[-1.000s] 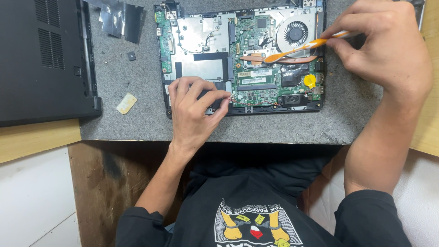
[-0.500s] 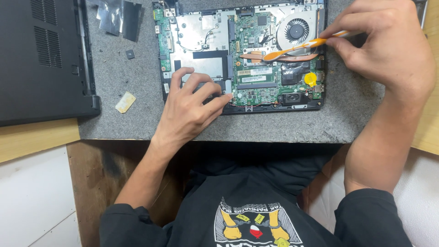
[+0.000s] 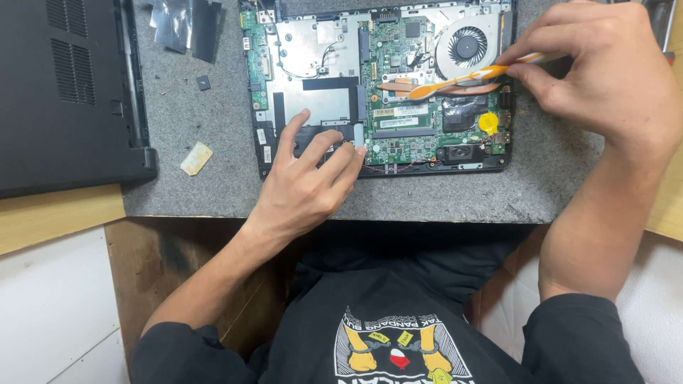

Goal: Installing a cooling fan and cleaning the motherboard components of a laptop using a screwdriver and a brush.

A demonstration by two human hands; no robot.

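Grey speckled mat (image 3: 213, 192) over a wooden bench edge (image 3: 57, 213), white panel below. Opened laptop (image 3: 377, 85) lies on the mat, insides up: green board, round fan (image 3: 466, 48), yellow coin battery (image 3: 488, 122), silver plate. Left hand (image 3: 309, 178) rests flat on the laptop's near-left corner, fingers loosely spread, gripping nothing. Right hand (image 3: 605, 67) is closed, pinching an orange-and-white plastic pry tool (image 3: 469, 77), its flat tip lying across the copper pipe beside the fan. Black matte bottom cover (image 3: 64, 92) sits at left; small yellowish scrap (image 3: 196, 158) and foil pieces (image 3: 178, 21) nearby.
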